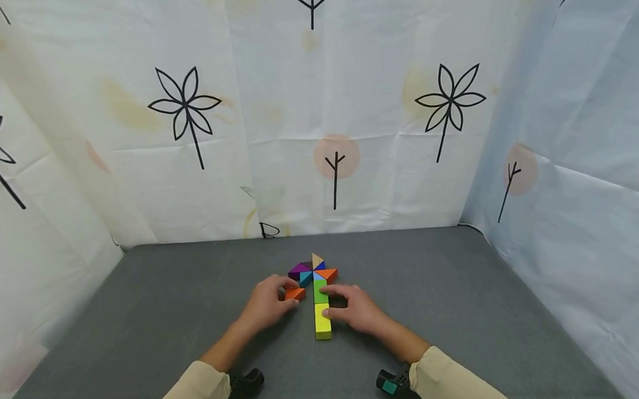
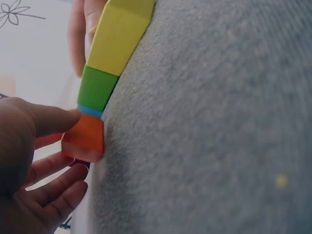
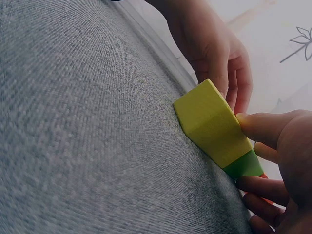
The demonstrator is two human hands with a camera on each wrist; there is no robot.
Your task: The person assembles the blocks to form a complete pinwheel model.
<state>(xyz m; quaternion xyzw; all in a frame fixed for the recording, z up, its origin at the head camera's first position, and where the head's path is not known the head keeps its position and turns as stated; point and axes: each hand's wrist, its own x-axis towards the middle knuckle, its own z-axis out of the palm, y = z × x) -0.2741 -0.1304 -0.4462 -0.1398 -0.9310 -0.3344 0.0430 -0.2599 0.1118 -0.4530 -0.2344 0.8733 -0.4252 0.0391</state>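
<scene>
Left of the row of blocks, my left hand (image 1: 266, 303) pinches an orange triangular block (image 1: 295, 294) between thumb and fingers; the left wrist view shows the orange block (image 2: 84, 139) close up. My right hand (image 1: 361, 310) lies to the right of the row, its index finger touching the green block (image 1: 321, 291) and its thumb touching the yellow block (image 1: 323, 322). Green and yellow meet end to end, in a straight line. Beyond them, small triangular blocks fan around one point: purple (image 1: 300, 268), teal (image 1: 305, 278), natural wood (image 1: 317, 261), dark blue, light blue and orange (image 1: 328, 275).
A grey cloth-covered table (image 1: 411, 261) carries the blocks. White printed fabric (image 1: 291, 103) hangs behind it and along both sides. Each wrist wears a black strapped device, such as the one on the left wrist (image 1: 248, 381).
</scene>
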